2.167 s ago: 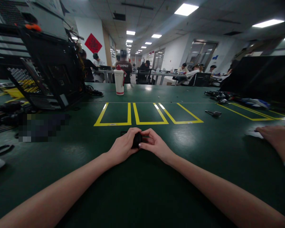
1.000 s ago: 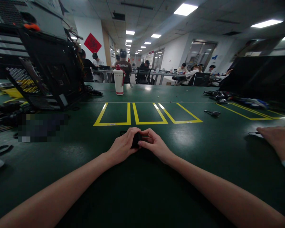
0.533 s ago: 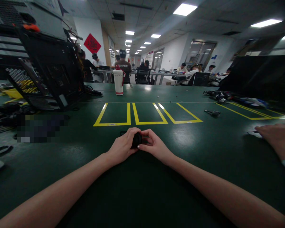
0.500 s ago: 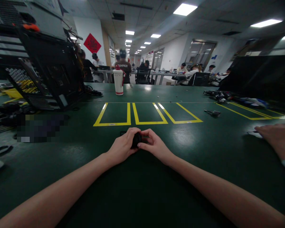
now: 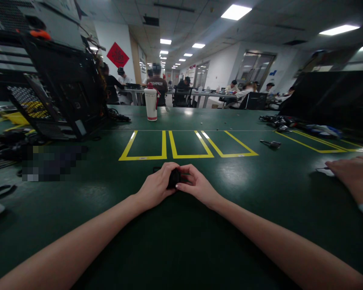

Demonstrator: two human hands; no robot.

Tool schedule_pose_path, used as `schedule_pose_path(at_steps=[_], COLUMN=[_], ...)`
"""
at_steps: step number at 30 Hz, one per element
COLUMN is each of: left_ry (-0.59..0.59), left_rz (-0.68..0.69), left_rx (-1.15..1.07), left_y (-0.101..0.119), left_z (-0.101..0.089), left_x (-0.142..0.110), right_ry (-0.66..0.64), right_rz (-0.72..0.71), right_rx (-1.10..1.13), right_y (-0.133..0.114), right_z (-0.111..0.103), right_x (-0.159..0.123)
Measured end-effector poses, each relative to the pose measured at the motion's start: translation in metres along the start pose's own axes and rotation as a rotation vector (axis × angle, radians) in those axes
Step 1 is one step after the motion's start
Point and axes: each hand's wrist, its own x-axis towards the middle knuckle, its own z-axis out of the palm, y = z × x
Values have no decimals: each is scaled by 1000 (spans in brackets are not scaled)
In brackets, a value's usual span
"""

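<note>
Both my hands meet at the middle of the dark green table (image 5: 181, 241), just in front of the yellow taped boxes (image 5: 187, 147). My left hand (image 5: 157, 185) curls around a small black object (image 5: 174, 178), its fingers closed over the top. My right hand (image 5: 196, 186) pinches the same object from the right side with thumb and fingers. Most of the object is hidden between the two hands, so its shape is unclear.
A black open computer case (image 5: 57, 86) stands at the back left beside dark parts and cables (image 5: 9, 143). A white bottle (image 5: 151, 102) stands beyond the yellow boxes. Another person's hand (image 5: 349, 177) rests at the right edge. A small tool (image 5: 270, 143) lies at the right.
My hands stay together on the black object with only slight finger shifts. The other person's hand at the right edge has moved a little.
</note>
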Motion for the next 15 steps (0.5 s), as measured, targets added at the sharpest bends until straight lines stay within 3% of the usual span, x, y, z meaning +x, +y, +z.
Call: schedule_pose_path(at_steps=[9, 15], left_ry=[25, 15], left_rz=[6, 3], left_rx=[23, 16], left_y=[-1, -1], left_z=[3, 3], left_x=[1, 0], right_ry=[25, -34], right_rz=[42, 32], right_rx=[39, 63], right_y=[2, 0], right_z=[0, -2], right_x=[3, 2])
